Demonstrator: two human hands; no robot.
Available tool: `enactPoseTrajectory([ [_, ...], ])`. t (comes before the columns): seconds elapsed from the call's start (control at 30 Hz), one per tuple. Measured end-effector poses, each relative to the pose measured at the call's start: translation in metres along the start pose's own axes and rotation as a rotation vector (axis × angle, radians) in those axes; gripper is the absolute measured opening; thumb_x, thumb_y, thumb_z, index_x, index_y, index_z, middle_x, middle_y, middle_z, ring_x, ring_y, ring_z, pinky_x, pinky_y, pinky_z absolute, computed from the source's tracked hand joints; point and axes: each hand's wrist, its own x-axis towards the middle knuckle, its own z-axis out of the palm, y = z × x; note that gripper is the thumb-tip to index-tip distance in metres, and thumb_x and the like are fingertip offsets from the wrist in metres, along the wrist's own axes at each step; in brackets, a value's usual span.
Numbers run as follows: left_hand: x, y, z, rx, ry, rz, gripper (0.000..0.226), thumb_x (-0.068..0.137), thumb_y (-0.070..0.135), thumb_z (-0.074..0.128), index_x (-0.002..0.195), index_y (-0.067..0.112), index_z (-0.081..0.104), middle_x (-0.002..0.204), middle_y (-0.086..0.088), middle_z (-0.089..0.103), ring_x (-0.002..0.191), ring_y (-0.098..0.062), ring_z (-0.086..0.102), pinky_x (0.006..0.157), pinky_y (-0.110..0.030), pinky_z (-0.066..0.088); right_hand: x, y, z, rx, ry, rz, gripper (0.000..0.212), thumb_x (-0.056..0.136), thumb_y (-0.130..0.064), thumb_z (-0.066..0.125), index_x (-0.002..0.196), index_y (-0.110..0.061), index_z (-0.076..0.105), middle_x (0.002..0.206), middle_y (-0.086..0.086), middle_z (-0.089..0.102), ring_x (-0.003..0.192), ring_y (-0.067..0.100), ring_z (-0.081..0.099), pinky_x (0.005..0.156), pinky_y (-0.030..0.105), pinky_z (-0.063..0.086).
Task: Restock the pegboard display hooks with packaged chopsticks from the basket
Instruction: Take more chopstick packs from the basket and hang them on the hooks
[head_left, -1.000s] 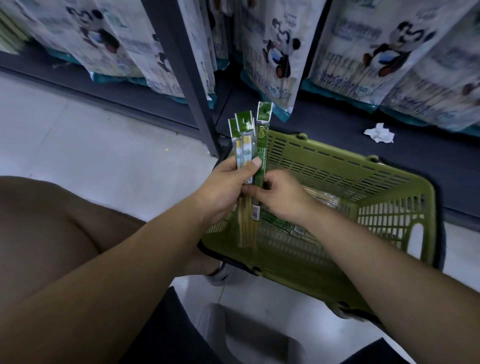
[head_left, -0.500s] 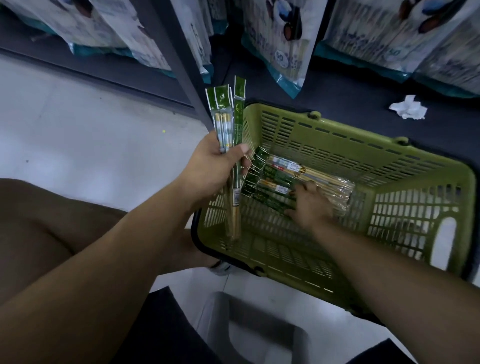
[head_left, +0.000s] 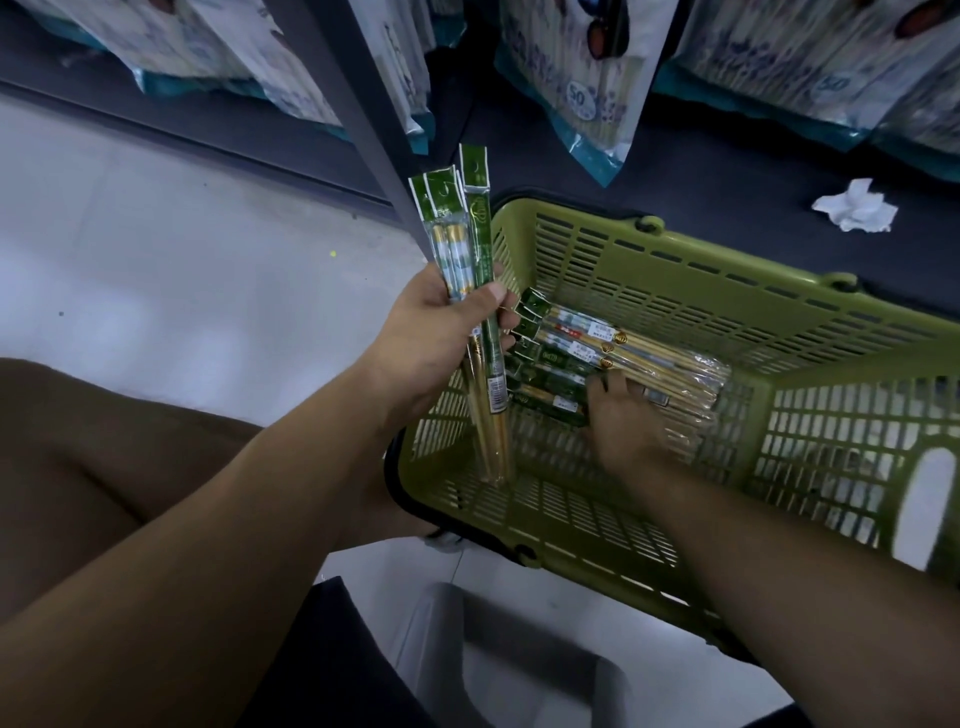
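Left hand (head_left: 431, 332): grip wrapped round a bunch of held packs (head_left: 457, 249), upright, above the basket's (head_left: 727, 260) left wall. Right hand (head_left: 618, 421) is nearer the loose packs (head_left: 597, 358) on the basket bottom, its fingers touching them. Their long axis runs left to right. Cannot tell if the right grip is closed. The basket sits on the floor (head_left: 182, 260) against the shelf (head_left: 727, 171).

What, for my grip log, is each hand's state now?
Left hand: grips chopstick packs.
Right hand: on loose packs in the basket; grip cannot be told.
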Motion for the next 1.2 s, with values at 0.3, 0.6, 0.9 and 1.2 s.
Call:
enactPoseTrajectory([
  [0.3, 0.000, -0.001, 0.000, -0.042, 0.000, -0.036, 0.015, 0.105, 0.006, 0.054, 0.118, 0.005, 0.062, 0.086, -0.002, 0.072, 0.080, -0.016, 0.070, 0.075, -0.036, 0.061, 0.004, -0.002, -0.005, -0.158, -0.060, -0.036, 0.047, 0.087, -0.007, 0.067, 0.133, -0.014, 0.057, 0.137, 0.013, 0.053, 0.121, 0.031, 0.054, 0.081, 0.040, 0.055],
  [0.6, -0.002, 0.001, 0.001, -0.087, -0.029, -0.084, 0.012, 0.105, 0.005, 0.053, 0.113, 0.007, 0.062, 0.078, -0.002, 0.071, 0.079, -0.018, 0.071, 0.078, -0.041, 0.062, 0.011, 0.018, -0.022, 0.064, -0.044, -0.047, 0.014, 0.092, -0.035, 0.066, 0.100, -0.023, 0.064, 0.094, -0.001, 0.059, 0.091, 0.020, 0.062, 0.072, 0.032, 0.051],
  [0.9, -0.008, 0.000, 0.009, 0.102, 0.015, -0.021, 0.010, 0.104, 0.012, 0.057, 0.114, 0.010, 0.054, 0.078, 0.002, 0.056, 0.066, -0.010, 0.058, 0.062, -0.027, 0.055, -0.024, 0.006, -0.107, 0.801, 0.008, -0.092, 0.022, 0.088, -0.021, 0.077, 0.071, -0.029, 0.065, 0.054, -0.014, 0.059, 0.047, -0.004, 0.052, 0.042, 0.012, 0.035],
  [1.2, -0.019, 0.011, 0.023, -0.032, -0.036, 0.075, 0.075, 0.080, 0.033, 0.086, 0.134, -0.006, 0.051, 0.125, -0.030, 0.066, 0.115, -0.039, 0.068, 0.100, -0.047, 0.057, -0.054, -0.073, -0.170, 0.939, 0.283, -0.206, 0.009, 0.089, -0.017, 0.071, 0.081, -0.012, 0.074, 0.057, -0.012, 0.061, 0.049, -0.003, 0.055, 0.046, 0.014, 0.033],
])
